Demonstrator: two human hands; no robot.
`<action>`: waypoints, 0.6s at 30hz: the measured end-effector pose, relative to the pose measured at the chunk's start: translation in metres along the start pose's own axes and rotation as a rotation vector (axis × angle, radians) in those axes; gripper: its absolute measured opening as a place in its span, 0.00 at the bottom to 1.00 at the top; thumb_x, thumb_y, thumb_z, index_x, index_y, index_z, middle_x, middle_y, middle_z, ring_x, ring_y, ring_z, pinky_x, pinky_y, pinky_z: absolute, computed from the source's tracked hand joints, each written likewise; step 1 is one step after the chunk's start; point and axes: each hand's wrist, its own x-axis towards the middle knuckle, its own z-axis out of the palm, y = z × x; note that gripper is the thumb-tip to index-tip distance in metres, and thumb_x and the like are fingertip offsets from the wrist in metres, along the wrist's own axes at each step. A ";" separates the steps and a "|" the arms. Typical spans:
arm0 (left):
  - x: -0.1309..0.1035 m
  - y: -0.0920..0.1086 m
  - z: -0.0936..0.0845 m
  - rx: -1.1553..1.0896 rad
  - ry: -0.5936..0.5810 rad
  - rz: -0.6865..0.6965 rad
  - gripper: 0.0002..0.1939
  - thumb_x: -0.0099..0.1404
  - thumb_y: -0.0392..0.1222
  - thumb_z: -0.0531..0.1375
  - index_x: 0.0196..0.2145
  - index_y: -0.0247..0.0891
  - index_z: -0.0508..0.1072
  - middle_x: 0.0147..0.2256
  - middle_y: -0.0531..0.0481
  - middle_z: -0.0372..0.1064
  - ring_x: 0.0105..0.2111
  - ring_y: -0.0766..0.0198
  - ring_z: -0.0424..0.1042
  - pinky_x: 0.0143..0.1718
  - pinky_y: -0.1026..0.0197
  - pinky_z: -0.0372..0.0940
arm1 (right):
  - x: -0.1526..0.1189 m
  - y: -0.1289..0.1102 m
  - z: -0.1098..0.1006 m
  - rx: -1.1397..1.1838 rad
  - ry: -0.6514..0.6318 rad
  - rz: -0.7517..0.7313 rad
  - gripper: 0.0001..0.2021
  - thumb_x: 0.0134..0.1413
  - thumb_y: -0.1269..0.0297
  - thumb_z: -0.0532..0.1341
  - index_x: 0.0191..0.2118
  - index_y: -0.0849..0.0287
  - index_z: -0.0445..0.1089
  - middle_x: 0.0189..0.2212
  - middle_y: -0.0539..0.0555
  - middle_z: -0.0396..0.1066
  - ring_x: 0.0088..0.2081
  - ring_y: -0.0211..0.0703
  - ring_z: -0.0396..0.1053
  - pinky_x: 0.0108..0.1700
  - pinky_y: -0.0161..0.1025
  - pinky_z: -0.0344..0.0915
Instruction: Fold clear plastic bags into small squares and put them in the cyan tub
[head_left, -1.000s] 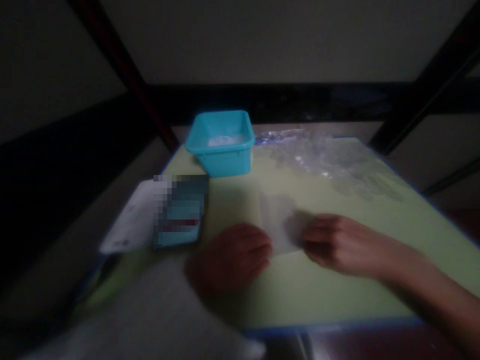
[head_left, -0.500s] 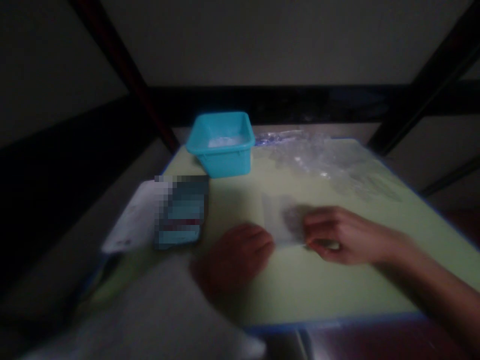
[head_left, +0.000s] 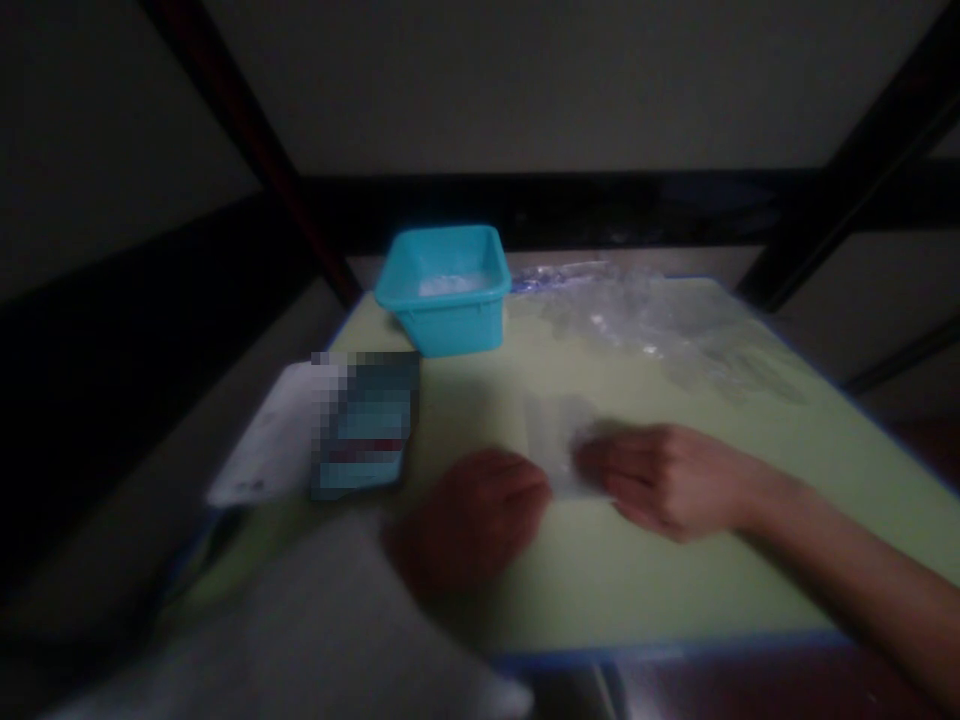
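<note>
A small clear plastic bag (head_left: 551, 440) lies flat on the yellow-green table (head_left: 600, 590), between my hands. My left hand (head_left: 480, 515) is closed at the bag's lower left corner, its fingertips pressed together on that edge. From the right, my right hand (head_left: 652, 475) reaches over the bag's right side with its fingers bent together. Blur and dim light hide whatever its fingertips hold.
A turquoise basket (head_left: 454, 325) with something whitish inside stands at the back left. Crumpled clear plastic (head_left: 645, 310) spreads over the back right. At the left lie a white sheet (head_left: 262, 440) and a pixelated dark-edged object (head_left: 367, 430).
My right hand has moved slightly left over the bag, and the gap between its thumb and fingers no longer shows. My left hand has barely moved.
</note>
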 end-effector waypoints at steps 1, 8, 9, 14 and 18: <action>-0.001 0.000 0.000 -0.014 0.012 0.002 0.11 0.67 0.33 0.50 0.33 0.33 0.71 0.32 0.48 0.72 0.33 0.63 0.70 0.38 0.59 0.66 | 0.000 0.000 0.000 0.001 0.007 0.005 0.11 0.61 0.70 0.50 0.37 0.64 0.69 0.43 0.62 0.72 0.44 0.47 0.69 0.44 0.44 0.66; -0.001 -0.003 0.000 -0.111 0.045 -0.115 0.06 0.63 0.35 0.56 0.37 0.34 0.72 0.36 0.48 0.73 0.36 0.64 0.71 0.40 0.61 0.66 | 0.003 0.002 -0.005 0.108 -0.009 0.064 0.13 0.63 0.69 0.47 0.32 0.61 0.67 0.27 0.56 0.71 0.27 0.41 0.67 0.29 0.38 0.62; 0.000 -0.005 0.000 -0.133 0.033 -0.144 0.06 0.62 0.36 0.57 0.37 0.34 0.72 0.36 0.48 0.73 0.36 0.63 0.71 0.39 0.61 0.67 | 0.002 0.004 -0.005 0.123 -0.009 0.085 0.14 0.63 0.68 0.46 0.33 0.62 0.67 0.24 0.55 0.69 0.25 0.40 0.65 0.28 0.38 0.60; 0.000 -0.012 0.003 -0.243 -0.017 -0.255 0.06 0.62 0.38 0.58 0.36 0.36 0.73 0.37 0.48 0.74 0.38 0.63 0.72 0.41 0.61 0.67 | -0.002 0.012 -0.002 0.314 0.031 0.209 0.13 0.65 0.65 0.47 0.35 0.62 0.66 0.22 0.52 0.65 0.23 0.37 0.62 0.27 0.35 0.55; 0.000 -0.013 0.006 -0.273 -0.001 -0.317 0.07 0.63 0.36 0.56 0.35 0.36 0.74 0.35 0.48 0.74 0.36 0.64 0.72 0.40 0.63 0.65 | -0.002 0.015 -0.001 0.478 0.087 0.311 0.12 0.64 0.64 0.49 0.30 0.60 0.63 0.18 0.46 0.56 0.19 0.33 0.56 0.23 0.33 0.51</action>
